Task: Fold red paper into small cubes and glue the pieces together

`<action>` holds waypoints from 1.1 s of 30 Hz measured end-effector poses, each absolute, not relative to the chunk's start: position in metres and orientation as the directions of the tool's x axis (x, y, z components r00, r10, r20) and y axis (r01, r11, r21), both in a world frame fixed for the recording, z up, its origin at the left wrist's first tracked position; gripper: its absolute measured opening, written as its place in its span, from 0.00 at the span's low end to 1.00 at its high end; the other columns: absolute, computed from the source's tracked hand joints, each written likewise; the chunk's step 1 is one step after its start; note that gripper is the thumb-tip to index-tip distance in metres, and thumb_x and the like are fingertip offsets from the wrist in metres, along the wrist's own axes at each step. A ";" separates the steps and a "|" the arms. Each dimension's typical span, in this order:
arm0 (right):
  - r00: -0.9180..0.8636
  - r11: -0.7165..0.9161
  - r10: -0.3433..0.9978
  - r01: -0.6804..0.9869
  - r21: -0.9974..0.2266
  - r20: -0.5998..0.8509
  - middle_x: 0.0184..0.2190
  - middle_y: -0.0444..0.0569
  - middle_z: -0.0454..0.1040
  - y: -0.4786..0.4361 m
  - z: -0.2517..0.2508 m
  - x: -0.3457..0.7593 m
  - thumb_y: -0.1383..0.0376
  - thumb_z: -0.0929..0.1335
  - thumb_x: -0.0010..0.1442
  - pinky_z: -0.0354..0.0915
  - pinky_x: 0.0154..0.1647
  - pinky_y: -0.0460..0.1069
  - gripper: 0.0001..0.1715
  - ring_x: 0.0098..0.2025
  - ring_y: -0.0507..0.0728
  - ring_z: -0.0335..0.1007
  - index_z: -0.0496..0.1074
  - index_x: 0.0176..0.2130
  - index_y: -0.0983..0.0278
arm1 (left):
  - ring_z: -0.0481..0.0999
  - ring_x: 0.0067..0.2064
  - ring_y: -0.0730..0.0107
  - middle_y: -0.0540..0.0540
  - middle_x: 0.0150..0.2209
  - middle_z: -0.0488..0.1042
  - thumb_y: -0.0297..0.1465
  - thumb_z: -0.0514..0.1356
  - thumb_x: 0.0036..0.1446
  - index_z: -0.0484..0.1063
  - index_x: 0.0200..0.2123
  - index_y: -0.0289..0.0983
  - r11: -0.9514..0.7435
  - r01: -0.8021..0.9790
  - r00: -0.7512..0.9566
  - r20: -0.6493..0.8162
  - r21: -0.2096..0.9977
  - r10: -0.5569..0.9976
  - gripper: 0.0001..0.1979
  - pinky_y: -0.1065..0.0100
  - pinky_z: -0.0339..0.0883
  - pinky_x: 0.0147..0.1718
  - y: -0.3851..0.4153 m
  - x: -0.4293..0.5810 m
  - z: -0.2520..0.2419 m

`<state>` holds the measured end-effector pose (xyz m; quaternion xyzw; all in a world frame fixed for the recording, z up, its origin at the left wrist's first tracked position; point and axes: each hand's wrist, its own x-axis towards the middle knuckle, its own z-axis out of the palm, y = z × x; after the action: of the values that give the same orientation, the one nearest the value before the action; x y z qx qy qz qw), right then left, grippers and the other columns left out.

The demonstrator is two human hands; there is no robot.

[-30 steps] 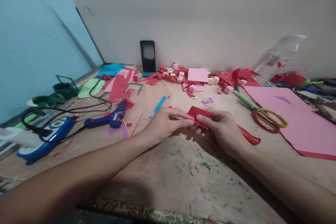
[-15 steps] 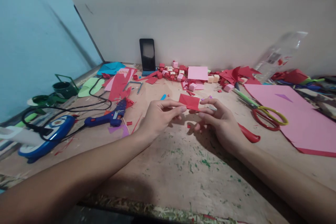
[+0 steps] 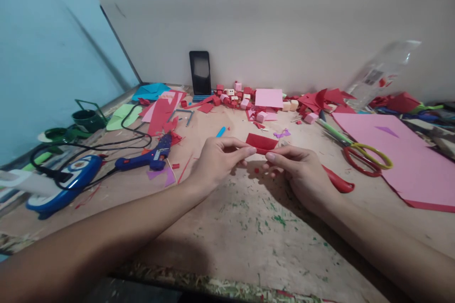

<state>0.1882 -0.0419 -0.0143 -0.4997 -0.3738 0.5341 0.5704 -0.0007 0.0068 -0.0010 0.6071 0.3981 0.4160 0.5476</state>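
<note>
Nearby, at 6 o'clock from the work, a wooden tabletop (image 3: 227, 236) flecked with green marks runs to its rough edge, and a tiny red scrap (image 3: 256, 170) lies just below the hands. Between 8 and 9 o'clock, a person's left hand (image 3: 221, 158) pinches the lower left corner of a piece of red folded paper (image 3: 262, 141) between thumb and fingers. At 4 o'clock, the right hand (image 3: 304, 170) grips the lower right corner the same way.

The work looks partway along: at least one fold appears made, and the paper is in the fingers, not set down. How many creases are left cannot be told. The paper is small, oblong and held above the tabletop, at the centre of this clock; its broad upper panel is a deep, shaded red, with a brighter strip along the lower edge, partly hidden by the thumbs.

Beyond the right hand, at 3 o'clock, lie scissors (image 3: 355, 149) with red and yellow handles, overlapping a large pink sheet (image 3: 415, 165). At 9 o'clock rests a blue glue gun (image 3: 145, 158). Farther off, at 11 o'clock, pink and red paper cubes (image 3: 238, 86) cluster; between 10 and 11, a black phone (image 3: 200, 73) leans upright near the wall.
</note>
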 end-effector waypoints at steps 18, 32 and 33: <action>0.016 -0.081 0.996 -0.325 -0.942 -0.091 0.38 0.45 0.86 -0.046 -0.014 0.185 0.58 0.84 0.51 0.75 0.35 0.49 0.29 0.32 0.56 0.83 0.75 0.48 0.56 | 0.76 0.31 0.73 0.49 0.31 0.77 0.35 0.72 0.54 0.74 0.31 0.36 -0.226 -0.018 0.291 0.222 0.974 0.931 0.11 0.73 0.72 0.29 0.000 0.002 -0.002; -0.031 -0.085 0.996 -0.219 -0.972 -0.080 0.32 0.46 0.84 -0.046 -0.021 0.189 0.58 0.85 0.49 0.68 0.35 0.46 0.16 0.32 0.52 0.74 0.86 0.37 0.61 | 0.80 0.33 0.70 0.46 0.33 0.83 0.29 0.74 0.49 0.82 0.33 0.34 -0.120 -0.205 0.379 0.192 0.971 0.905 0.08 0.69 0.74 0.35 -0.003 0.006 0.000; -0.029 -0.082 0.997 -0.210 -0.974 -0.077 0.32 0.46 0.84 -0.045 -0.022 0.190 0.58 0.85 0.49 0.68 0.35 0.46 0.16 0.31 0.52 0.74 0.86 0.36 0.61 | 0.81 0.33 0.69 0.46 0.33 0.84 0.29 0.74 0.49 0.83 0.33 0.34 -0.122 -0.211 0.383 0.196 0.970 0.903 0.08 0.68 0.74 0.35 -0.003 0.006 0.000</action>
<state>0.1898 -0.0453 -0.0217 -0.4585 -0.4288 0.5750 0.5247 0.0057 -0.0028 -0.0003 0.5834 0.2965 0.4696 0.5927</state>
